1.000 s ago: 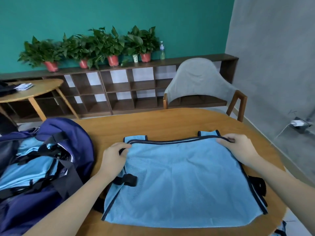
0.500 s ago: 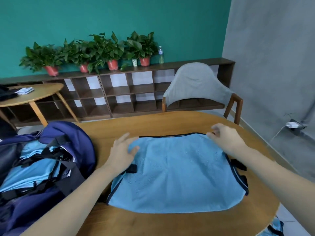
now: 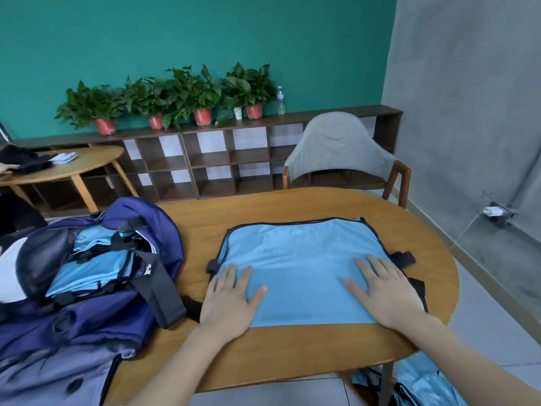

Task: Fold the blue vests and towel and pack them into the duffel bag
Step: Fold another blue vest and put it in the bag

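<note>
Both hands are lying flat, fingers straight, grasping nothing: the left hand (image 3: 231, 303) and right hand (image 3: 386, 291) are pressing the near edge of the folded, black-trimmed mesh vest (image 3: 298, 259) on the wooden table (image 3: 292, 347). Left of the hands, the navy fabric duffel bag (image 3: 87, 288) is gaping open, holding more blue vests.

One vest (image 3: 298, 268) on the table, one duffel bag (image 3: 96, 276), four potted plants (image 3: 202, 92), perhaps more vests (image 3: 424, 382) below.
</note>
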Tool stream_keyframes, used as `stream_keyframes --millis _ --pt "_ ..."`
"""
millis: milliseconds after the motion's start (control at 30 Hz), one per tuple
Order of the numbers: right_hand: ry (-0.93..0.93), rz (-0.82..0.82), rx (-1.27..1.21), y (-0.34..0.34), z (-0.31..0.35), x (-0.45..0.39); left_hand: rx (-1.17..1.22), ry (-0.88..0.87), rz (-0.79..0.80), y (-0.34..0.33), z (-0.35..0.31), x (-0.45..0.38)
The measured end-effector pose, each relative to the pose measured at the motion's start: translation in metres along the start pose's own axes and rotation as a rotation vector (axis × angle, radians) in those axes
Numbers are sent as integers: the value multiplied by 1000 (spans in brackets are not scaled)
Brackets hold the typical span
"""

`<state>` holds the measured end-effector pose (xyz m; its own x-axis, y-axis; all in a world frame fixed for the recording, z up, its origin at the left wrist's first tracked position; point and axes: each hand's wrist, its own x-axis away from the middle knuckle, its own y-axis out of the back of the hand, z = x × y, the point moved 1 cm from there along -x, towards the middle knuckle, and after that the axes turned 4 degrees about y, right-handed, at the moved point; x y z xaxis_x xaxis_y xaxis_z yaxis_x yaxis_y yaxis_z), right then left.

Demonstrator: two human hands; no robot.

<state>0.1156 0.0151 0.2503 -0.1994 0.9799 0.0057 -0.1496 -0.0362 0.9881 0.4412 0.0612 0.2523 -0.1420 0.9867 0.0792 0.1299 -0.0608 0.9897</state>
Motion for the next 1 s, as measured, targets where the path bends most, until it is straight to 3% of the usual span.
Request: stream_keyframes --millis 133,300,400,500,633,733,833,1000 --pt "-15 -3 30 1 -3 4 10 88 25 7 17 3" --pt "-70 7 67 0 5 5 -11 20 26 7 19 -3" --pt "-103 -102 295 12 20 10 -257 -19 -81 22 29 -35" --pt "-97 -260 317 42 39 7 -527 42 -206 46 24 -58" --pt "54 -294 265 41 35 -14 -205 8 -215 40 -18 -48" --pt "280 -141 110 25 26 -32 46 104 -18 17 -44 -34" --pt "342 -25 -8 11 23 -38 57 131 45 -2 -49 -38" --pt "209 -58 8 1 35 -33 -47 -55 -37 6 -33 -86"
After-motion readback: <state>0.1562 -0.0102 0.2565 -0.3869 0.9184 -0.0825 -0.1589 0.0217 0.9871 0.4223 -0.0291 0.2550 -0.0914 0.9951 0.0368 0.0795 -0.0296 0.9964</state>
